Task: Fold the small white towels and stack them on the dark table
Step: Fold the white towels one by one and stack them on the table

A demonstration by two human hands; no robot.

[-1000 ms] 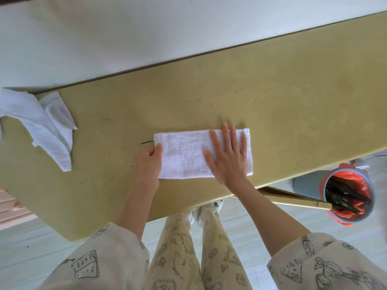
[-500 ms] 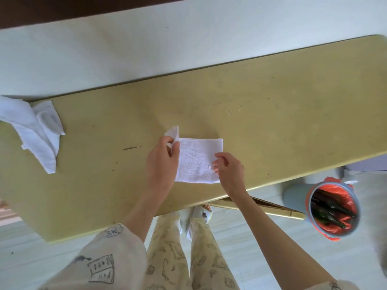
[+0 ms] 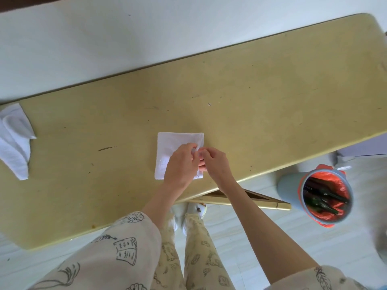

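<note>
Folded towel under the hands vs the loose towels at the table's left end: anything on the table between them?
Head view: no object. Between the folded towel and the loose towels only bare yellow table, with a dark scratch.

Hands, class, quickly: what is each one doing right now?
Left hand: fingers curled, pinching the folded towel at its right edge.
Right hand: fingers curled, pinching the same edge.

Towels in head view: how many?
2. One folded towel mid-table under both hands, left hand and right hand pinching its right edge. One loose towel at the table's left end, partly cut off by the frame; more may lie beyond.
</note>
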